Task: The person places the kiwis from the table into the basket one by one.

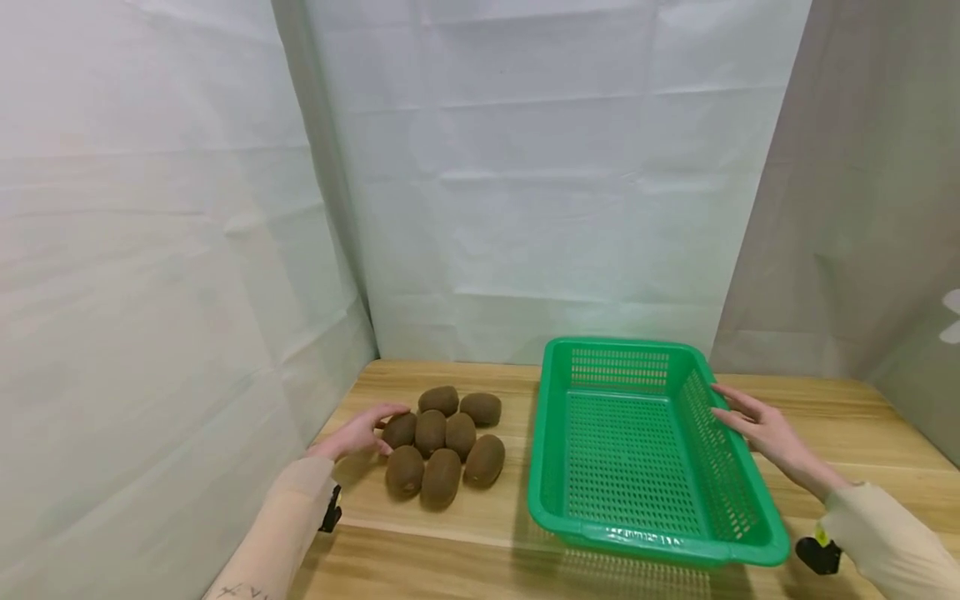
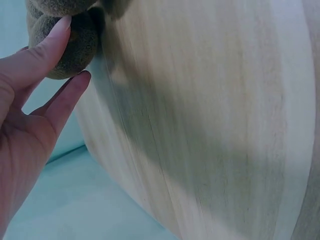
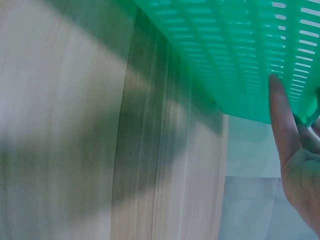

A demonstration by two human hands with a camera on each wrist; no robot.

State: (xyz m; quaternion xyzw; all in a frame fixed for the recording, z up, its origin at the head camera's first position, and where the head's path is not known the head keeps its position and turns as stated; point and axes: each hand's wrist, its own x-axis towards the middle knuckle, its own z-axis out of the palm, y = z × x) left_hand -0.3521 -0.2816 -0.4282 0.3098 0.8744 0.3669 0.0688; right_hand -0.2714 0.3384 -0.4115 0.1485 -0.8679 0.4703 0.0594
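Note:
In the head view, several brown fuzzy kiwis [image 1: 431, 433] lie grouped on the wooden table. My left hand [image 1: 360, 433] is at the leftmost kiwi [image 1: 400, 430], its thumb and fingertips on either side of it. The left wrist view shows that kiwi [image 2: 75, 50] between thumb and finger, beside its neighbours. To the right stands a green plastic basket [image 1: 622, 527] with slotted walls. My right hand [image 1: 765, 429] touches its right rim with straight fingers. In the right wrist view one straight finger [image 3: 281, 112] lies along the outside of the basket wall [image 3: 235, 60]; the other fingers are partly hidden.
The wooden table [image 1: 450, 542] runs under the kiwis and basket. Pale hanging sheets [image 1: 540, 208] close off the back and both sides, the left sheet [image 1: 165, 292] close to my left arm. A strip of table lies between kiwis and basket.

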